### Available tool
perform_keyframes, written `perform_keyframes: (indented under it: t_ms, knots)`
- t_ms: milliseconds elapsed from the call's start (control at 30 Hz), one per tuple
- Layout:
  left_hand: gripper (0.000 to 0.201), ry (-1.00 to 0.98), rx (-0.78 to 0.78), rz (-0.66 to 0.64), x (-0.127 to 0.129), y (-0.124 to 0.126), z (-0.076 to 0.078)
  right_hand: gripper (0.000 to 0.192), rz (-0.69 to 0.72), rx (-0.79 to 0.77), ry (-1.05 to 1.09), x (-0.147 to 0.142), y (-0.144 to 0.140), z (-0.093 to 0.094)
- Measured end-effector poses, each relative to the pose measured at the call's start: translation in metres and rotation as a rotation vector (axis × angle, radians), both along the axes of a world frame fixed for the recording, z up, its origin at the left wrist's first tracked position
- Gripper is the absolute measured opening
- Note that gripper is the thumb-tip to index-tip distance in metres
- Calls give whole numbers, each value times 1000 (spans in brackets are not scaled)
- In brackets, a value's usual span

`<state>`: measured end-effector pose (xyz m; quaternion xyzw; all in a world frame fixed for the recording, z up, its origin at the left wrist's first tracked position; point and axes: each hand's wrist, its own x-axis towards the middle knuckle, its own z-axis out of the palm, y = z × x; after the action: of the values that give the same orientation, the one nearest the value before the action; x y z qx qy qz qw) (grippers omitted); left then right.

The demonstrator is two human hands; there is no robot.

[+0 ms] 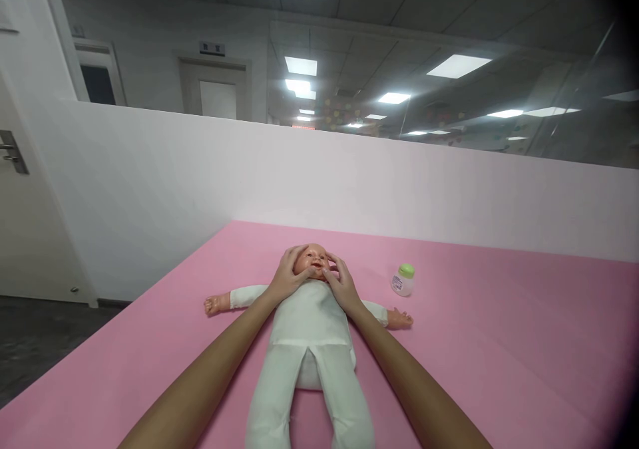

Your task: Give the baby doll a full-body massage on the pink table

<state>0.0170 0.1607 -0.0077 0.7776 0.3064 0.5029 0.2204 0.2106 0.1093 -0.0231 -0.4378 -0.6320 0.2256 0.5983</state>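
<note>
Doll (312, 329) in white suit lies face-up mid-surface (499, 342), arms spread. Left hand (287, 277) and right hand (342, 283) cup its head, fingers spread open, thumbs on cheeks. Small green-capped bottle (403, 280) stands just right. Risk: uneven pressure may twist the head or slide the doll sideways.

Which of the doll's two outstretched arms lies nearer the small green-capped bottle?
The doll's arm on the picture's right, beside the person's right hand. The bottle stands just beyond it; the other arm reaches away leftward.
</note>
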Motion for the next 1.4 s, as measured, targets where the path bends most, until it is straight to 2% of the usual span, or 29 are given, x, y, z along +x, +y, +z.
perform_keyframes:
  t_ms: [167, 367, 567, 767, 933, 1100, 1400]
  knots:
    - [78, 20, 4, -15, -1, -6, 4, 53, 4, -4, 1, 1, 0, 0]
    - [62, 28, 39, -43, -3, -8, 6, 49, 12, -11, 15, 1, 0, 0]
    - [80, 48, 52, -16, -2, -6, 4, 56, 15, -15, 0, 1, 1, -1]
    - [62, 34, 46, -40, -3, -5, 3, 51, 19, -14, 16, 2, 1, -1]
    - [68, 32, 36, -45, -3, -4, 3, 55, 20, -23, 12, 0, -1, 1]
    - [59, 17, 24, -63, -4, -4, 3, 50, 19, -19, 21, 1, 1, -1]
    - [62, 28, 46, -76, -5, -2, 2, 49, 21, -15, 37, 2, 3, -3]
